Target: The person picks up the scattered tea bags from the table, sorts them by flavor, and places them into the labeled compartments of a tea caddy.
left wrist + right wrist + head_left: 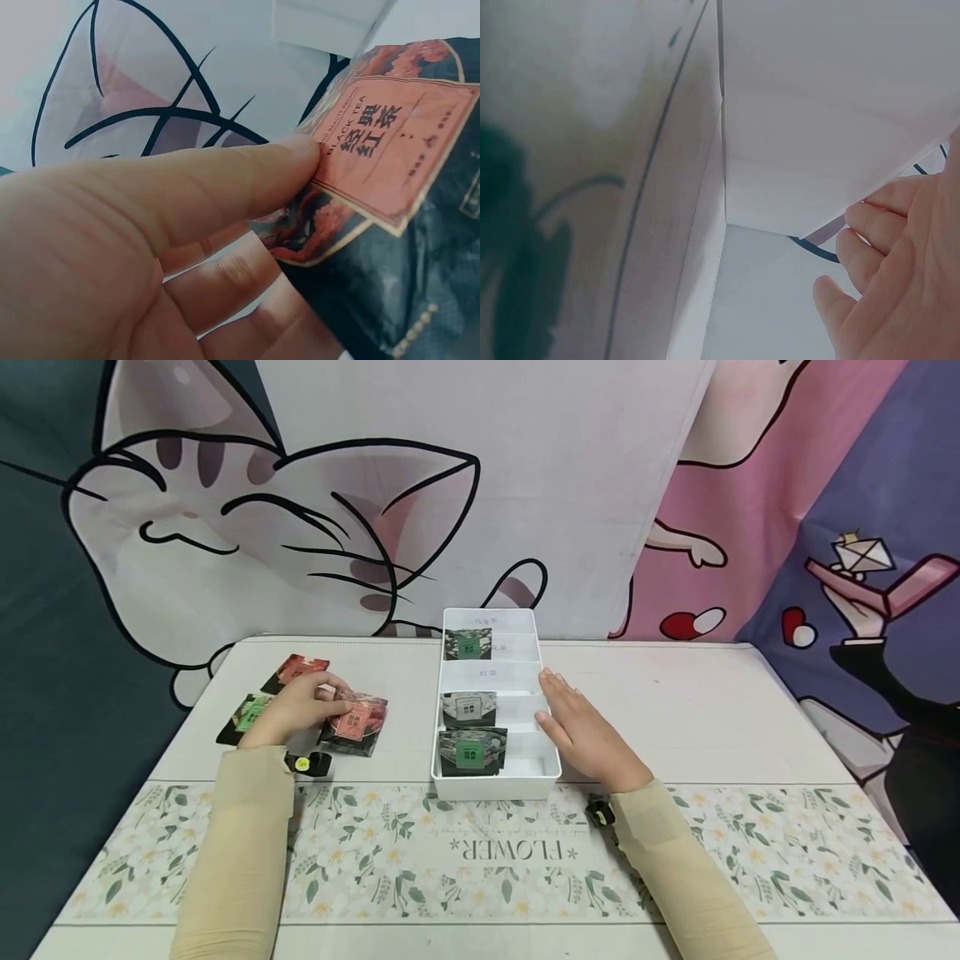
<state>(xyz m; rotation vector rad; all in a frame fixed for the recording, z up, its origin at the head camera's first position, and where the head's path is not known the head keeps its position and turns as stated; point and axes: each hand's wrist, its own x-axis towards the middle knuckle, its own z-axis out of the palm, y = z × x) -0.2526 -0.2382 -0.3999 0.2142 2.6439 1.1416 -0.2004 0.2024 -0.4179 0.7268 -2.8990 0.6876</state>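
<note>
My left hand (296,710) is pinching a red black-tea packet (352,724) — thumb (225,187) on its printed face, the other fingers curling underneath, as the left wrist view is showing close up. The packet is lying on the table (675,710) well to the left of the white organizer tray (551,760), its long axis running roughly toward me and tilting a little to the right. The tray is sitting off to the right of that grip, so the left hand is the nearer one to the packet, while the right is the nearer one to the tray.

My right hand (585,731) is resting flat and relaxed, fingers straight and together, holding nothing — its edge is touching the tray's right wall.

The tray is running lengthways away from me, divided into compartments. The far one is holding a green-labelled packet (468,645) with a paper label beside it; the next is showing only a paper label; the one after that is holding a pale packet (468,708); and the nearest is holding another green-labelled packet (471,752). The right part of those compartments is looking bare.

Under and beside my left hand two more packets are lying loose: a red one (296,670) farther back, a green one (243,714) at the left. A floral runner (750,852) is crossing the near edge of the table.
</note>
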